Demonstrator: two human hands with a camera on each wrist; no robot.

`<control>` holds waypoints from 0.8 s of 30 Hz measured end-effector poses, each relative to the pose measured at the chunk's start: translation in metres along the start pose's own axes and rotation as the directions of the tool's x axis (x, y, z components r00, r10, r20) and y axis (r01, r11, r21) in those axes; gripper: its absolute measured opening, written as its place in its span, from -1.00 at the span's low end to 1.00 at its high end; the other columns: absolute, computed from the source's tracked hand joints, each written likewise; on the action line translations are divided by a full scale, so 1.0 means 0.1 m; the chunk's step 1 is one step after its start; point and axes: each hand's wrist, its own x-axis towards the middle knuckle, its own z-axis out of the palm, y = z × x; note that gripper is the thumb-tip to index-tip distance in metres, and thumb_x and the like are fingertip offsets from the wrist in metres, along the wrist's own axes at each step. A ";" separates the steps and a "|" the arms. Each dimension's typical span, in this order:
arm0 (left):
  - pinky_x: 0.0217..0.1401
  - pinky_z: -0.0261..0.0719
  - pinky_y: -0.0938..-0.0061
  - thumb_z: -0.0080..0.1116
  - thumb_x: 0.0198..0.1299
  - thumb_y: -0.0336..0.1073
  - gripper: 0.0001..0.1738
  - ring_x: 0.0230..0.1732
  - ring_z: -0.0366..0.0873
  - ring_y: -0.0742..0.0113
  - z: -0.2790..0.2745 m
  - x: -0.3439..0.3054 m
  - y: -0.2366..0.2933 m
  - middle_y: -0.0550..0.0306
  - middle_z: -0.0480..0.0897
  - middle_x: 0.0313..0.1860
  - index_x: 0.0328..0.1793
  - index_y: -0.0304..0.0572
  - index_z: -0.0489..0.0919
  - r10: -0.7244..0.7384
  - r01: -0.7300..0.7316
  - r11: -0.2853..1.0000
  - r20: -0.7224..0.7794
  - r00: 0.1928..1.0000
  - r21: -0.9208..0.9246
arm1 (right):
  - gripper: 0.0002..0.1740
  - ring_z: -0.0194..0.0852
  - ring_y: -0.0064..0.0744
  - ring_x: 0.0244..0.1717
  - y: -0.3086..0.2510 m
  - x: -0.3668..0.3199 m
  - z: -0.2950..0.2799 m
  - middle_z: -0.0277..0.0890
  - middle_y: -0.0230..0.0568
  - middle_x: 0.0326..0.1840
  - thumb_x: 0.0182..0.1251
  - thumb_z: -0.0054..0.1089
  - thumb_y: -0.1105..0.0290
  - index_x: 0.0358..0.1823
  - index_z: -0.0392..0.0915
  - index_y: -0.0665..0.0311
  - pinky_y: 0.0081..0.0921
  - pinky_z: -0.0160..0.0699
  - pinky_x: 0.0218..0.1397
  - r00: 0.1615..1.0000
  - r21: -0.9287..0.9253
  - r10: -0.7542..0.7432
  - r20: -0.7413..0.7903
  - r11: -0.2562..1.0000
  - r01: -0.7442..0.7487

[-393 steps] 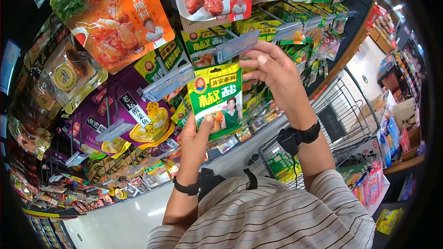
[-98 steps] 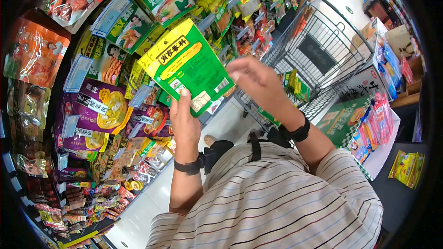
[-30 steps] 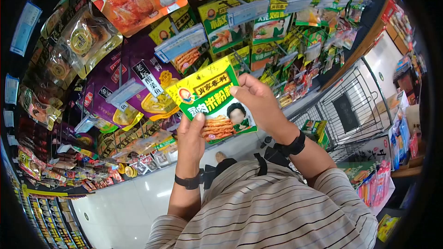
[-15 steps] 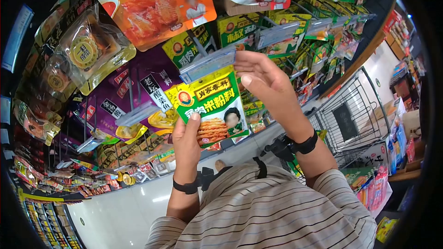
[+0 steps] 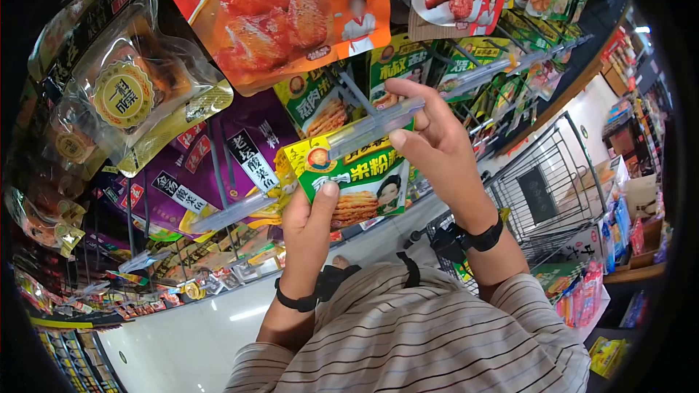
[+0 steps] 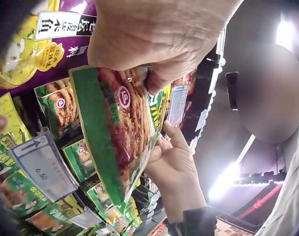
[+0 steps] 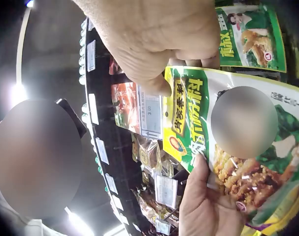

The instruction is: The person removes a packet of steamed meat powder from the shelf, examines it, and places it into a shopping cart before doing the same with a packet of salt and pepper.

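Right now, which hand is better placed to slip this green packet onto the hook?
Right, probably: the right hand holds the seasoning packet at its top, beside the hook's price tag; the left hand grips its bottom.

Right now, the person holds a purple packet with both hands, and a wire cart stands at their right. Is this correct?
Not quite. The packet is green and yellow, not purple; the head view shows it. Left hand and right hand both hold it, and the wire cart stands at their right.
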 end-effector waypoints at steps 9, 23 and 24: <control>0.24 0.44 0.52 0.09 0.49 -0.29 -0.64 0.10 0.50 0.50 0.01 0.13 0.08 0.19 0.62 0.13 0.29 -0.35 0.53 -0.002 0.003 1.000 0.042 0.999 -0.024 | -0.58 0.49 -0.72 0.02 0.16 0.15 -0.02 0.57 -0.38 0.08 0.44 0.14 0.52 0.29 0.37 0.37 -0.69 0.46 0.08 0.999 0.022 -0.028 -0.022 0.999 0.029; 0.19 0.43 0.55 0.03 0.53 -0.23 -0.64 0.05 0.48 0.53 0.03 0.27 0.01 0.23 0.64 0.05 0.26 -0.35 0.54 0.052 -0.055 0.996 0.044 0.998 0.074 | -0.70 0.49 -0.70 -0.04 0.31 0.28 0.01 0.58 -0.43 -0.02 0.45 0.20 0.44 0.15 0.50 0.34 -0.65 0.43 0.10 0.997 0.124 -0.046 -0.069 0.991 0.055; 0.18 0.43 0.55 0.03 0.53 -0.24 -0.64 0.05 0.48 0.54 0.04 0.27 0.02 0.23 0.64 0.06 0.26 -0.35 0.54 0.060 -0.063 0.995 0.045 0.997 0.080 | -0.70 0.49 -0.70 -0.04 0.30 0.28 0.01 0.58 -0.43 -0.02 0.44 0.20 0.44 0.15 0.50 0.34 -0.64 0.43 0.10 0.996 0.127 -0.049 -0.071 0.990 0.058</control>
